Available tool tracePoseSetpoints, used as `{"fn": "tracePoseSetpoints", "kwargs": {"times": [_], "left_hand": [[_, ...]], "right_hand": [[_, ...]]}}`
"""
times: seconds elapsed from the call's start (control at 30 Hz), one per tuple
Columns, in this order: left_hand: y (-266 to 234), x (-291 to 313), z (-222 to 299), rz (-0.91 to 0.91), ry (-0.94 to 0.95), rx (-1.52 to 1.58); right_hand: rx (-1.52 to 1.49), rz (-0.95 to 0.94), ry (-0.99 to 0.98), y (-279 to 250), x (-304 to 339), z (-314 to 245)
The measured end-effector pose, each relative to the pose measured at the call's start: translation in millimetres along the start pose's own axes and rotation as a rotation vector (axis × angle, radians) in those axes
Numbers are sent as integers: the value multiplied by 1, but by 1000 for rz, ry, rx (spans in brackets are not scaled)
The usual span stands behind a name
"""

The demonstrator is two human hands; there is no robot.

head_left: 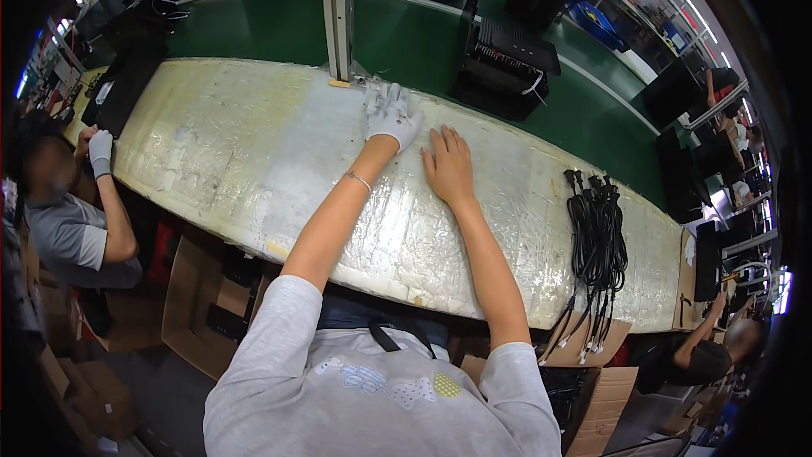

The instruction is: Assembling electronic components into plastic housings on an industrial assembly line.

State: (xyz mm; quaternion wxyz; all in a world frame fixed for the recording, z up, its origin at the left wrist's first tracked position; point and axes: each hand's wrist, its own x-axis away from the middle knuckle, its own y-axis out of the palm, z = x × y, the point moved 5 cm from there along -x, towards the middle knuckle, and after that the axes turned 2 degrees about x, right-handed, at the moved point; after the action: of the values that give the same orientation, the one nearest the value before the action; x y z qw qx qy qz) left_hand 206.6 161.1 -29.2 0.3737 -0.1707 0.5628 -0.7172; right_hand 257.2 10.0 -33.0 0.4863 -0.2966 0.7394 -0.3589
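Observation:
My left hand (392, 117), in a white work glove with dirty fingertips, lies on the plastic-covered workbench (228, 144) close to its far edge, fingers stretched forward and nothing held. To its right my bare right hand (449, 166) rests flat on the same surface, fingers extended. A bundle of black power cords (596, 241) lies on the bench well to the right of my right hand. The cords' plugs point to the far side, and their small white connectors hang toward the near edge.
Beyond the bench runs a green conveyor (271, 21) carrying a black device (507, 55). A metal post (338, 17) stands at the far edge. Cardboard boxes (199, 305) sit below on the left. One person (72, 211) works at the left end, another (706, 355) at the right.

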Motion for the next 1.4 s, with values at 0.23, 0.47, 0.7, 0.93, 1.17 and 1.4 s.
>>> {"fn": "tracePoseSetpoints", "kwargs": {"times": [0.23,0.47,0.7,0.93,1.17,1.4], "left_hand": [[1,0,-7,-31,28,24],[4,-2,-5,-56,53,-26],[5,-1,-8,-22,45,-3],[6,-1,-7,-33,36,18],[2,0,-6,-28,37,9],[2,-1,-6,-71,35,0]], "right_hand": [[-9,8,-23,-2,1,-4],[3,6,-24,-5,0,-1],[-30,6,-45,1,1,-2],[-39,15,-42,-1,1,-1],[-39,18,-48,-1,1,-1],[-38,11,-46,-2,1,-1]]}}
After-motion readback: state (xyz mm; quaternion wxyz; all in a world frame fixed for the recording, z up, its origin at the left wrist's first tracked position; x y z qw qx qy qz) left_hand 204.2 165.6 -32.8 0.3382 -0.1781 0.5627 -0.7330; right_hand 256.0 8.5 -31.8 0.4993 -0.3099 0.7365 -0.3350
